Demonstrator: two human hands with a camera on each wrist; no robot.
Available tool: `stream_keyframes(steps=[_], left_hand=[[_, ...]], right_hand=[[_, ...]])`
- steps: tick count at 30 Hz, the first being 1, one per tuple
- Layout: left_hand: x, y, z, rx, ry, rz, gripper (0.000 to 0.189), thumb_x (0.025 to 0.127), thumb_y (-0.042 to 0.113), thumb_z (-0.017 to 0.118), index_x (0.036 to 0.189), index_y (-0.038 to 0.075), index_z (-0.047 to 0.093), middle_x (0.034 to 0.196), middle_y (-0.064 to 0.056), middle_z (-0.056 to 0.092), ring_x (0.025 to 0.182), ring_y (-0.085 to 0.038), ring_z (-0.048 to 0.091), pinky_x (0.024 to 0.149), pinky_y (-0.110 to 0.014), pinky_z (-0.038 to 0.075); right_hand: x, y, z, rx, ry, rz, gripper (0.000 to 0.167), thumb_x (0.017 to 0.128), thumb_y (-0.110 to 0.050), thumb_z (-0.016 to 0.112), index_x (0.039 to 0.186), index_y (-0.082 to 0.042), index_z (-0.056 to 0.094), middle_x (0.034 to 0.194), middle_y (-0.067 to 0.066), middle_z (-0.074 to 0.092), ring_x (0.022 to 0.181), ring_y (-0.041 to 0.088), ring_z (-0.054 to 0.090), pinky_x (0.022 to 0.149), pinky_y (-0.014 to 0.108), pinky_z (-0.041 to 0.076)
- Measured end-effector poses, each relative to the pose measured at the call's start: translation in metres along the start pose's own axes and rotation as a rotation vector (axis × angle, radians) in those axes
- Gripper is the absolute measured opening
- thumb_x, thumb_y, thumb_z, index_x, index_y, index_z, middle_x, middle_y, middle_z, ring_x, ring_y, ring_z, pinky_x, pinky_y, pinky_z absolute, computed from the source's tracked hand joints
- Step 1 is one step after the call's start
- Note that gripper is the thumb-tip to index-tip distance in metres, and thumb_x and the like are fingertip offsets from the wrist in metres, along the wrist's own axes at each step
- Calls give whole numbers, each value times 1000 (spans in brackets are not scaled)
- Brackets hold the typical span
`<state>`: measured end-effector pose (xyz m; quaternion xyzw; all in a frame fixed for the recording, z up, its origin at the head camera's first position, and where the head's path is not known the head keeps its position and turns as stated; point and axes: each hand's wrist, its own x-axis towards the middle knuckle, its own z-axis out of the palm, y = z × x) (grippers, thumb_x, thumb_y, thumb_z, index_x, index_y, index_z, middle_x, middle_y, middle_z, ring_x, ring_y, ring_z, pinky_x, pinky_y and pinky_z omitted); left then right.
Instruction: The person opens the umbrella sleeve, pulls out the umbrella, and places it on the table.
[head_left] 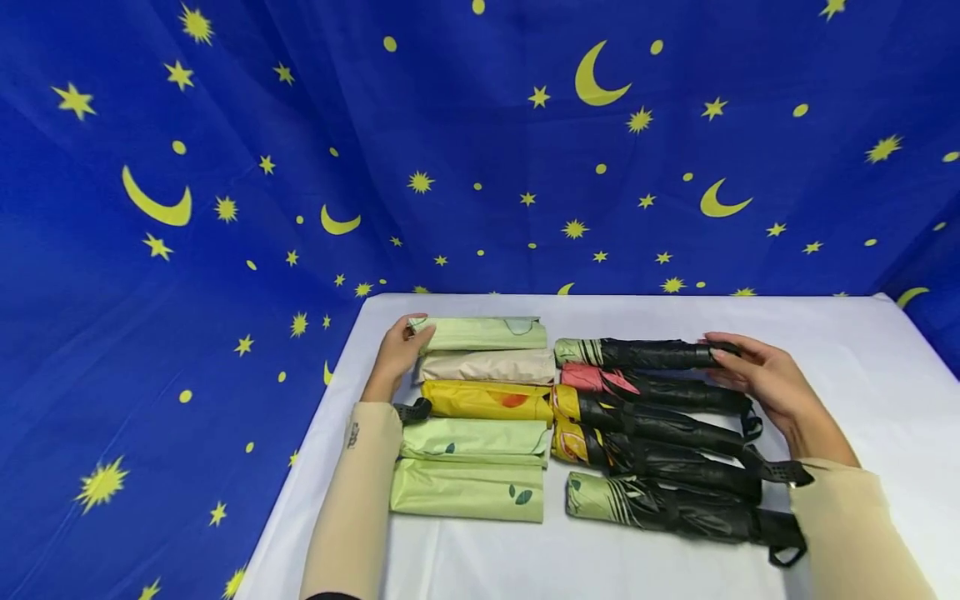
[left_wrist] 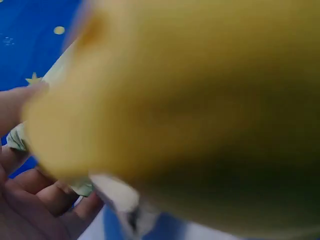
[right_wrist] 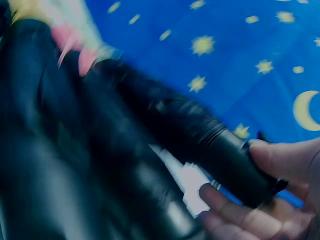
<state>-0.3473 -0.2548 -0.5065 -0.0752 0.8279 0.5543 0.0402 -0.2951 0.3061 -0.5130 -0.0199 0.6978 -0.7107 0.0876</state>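
Note:
My left hand [head_left: 396, 357] pinches the left end of a pale green umbrella sleeve [head_left: 480, 335], the farthest in a column of flat sleeves. In the left wrist view, a blurred yellow shape [left_wrist: 150, 100] hides most of this sleeve; my fingers [left_wrist: 57, 197] show at lower left. With thumb and fingers, my right hand [head_left: 776, 383] holds the handle end of the farthest folded umbrella [head_left: 652, 354], black with a green-and-striped tip. The right wrist view shows its black handle [right_wrist: 235, 162] between thumb and fingers. Sleeve and umbrella lie nearly in line, a small gap between them.
Below the held sleeve lie a beige sleeve [head_left: 487, 367], a yellow sleeve [head_left: 480, 400] and two green sleeves. Right of them lie a pink-tipped umbrella [head_left: 675, 390], two yellow-tipped umbrellas and a green-tipped umbrella [head_left: 682, 508]. A white-covered table [head_left: 487, 567] meets a blue star-patterned cloth [head_left: 487, 125].

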Motion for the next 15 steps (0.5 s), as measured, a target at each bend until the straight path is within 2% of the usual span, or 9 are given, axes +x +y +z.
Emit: stream_keyframes(steps=[2, 3, 4, 5, 6, 8, 9, 12, 15], left_hand=[[0, -2, 2, 16, -4, 5, 60, 105, 36, 61, 157, 16, 40, 141, -18, 48, 114, -30, 53, 91, -44, 47], [0, -2, 3, 20, -16, 8, 63, 105, 35, 60, 159, 17, 34, 147, -22, 42, 123, -35, 51, 97, -48, 46], [0, -3, 5, 28, -26, 13, 66, 105, 34, 60, 162, 17, 29, 154, -24, 36, 133, -38, 46, 105, -51, 43], [0, -3, 7, 38, -32, 13, 69, 105, 33, 59, 163, 19, 24, 161, -24, 27, 144, -40, 35, 112, -55, 37], [1, -3, 8, 60, -39, 15, 72, 106, 33, 59, 164, 20, 20, 164, -24, 22, 148, -42, 29, 115, -57, 33], [1, -5, 10, 109, -43, 18, 76, 105, 33, 59, 165, 21, 14, 165, -24, 21, 148, -43, 29, 115, -60, 31], [2, -6, 11, 135, -34, 21, 78, 105, 34, 60, 166, 22, 12, 165, -24, 22, 147, -43, 30, 115, -60, 32], [2, -7, 11, 213, 14, 56, 81, 103, 35, 63, 165, 21, 12, 160, -21, 32, 141, -41, 39, 111, -59, 37], [0, -2, 7, 265, 63, 109, 83, 102, 36, 64, 165, 19, 14, 157, -20, 37, 139, -40, 40, 111, -58, 37]], right_hand=[[4, 1, -2, -237, 22, -12, 53, 105, -25, 61, 147, 4, 48, 129, -3, 64, 105, 1, 66, 89, 32, 58], [4, 2, -3, -359, 34, -11, 53, 106, -28, 60, 147, 4, 49, 133, 2, 63, 109, 2, 64, 90, 33, 58], [4, 3, -3, -466, 41, -4, 53, 106, -31, 58, 146, 3, 50, 136, 7, 62, 114, 6, 62, 92, 37, 57], [4, 4, -3, -545, 41, 9, 52, 107, -32, 57, 146, 1, 51, 140, 13, 59, 118, 12, 61, 95, 43, 55], [3, 4, -3, -614, 38, 16, 51, 107, -33, 56, 146, 0, 53, 142, 18, 57, 122, 19, 59, 97, 47, 53], [1, 5, -1, -701, 28, 22, 50, 108, -34, 55, 146, -1, 53, 145, 25, 54, 126, 35, 56, 97, 57, 49], [1, 4, 0, -705, 18, 19, 50, 108, -32, 55, 146, -1, 53, 145, 27, 53, 126, 42, 55, 98, 60, 47], [-1, 1, 4, -736, -4, 3, 52, 108, -33, 54, 147, 1, 51, 145, 29, 52, 127, 48, 53, 100, 64, 44], [0, -9, 8, -826, -10, -36, 55, 109, -37, 50, 147, 2, 51, 143, 31, 52, 125, 51, 54, 97, 67, 44]])
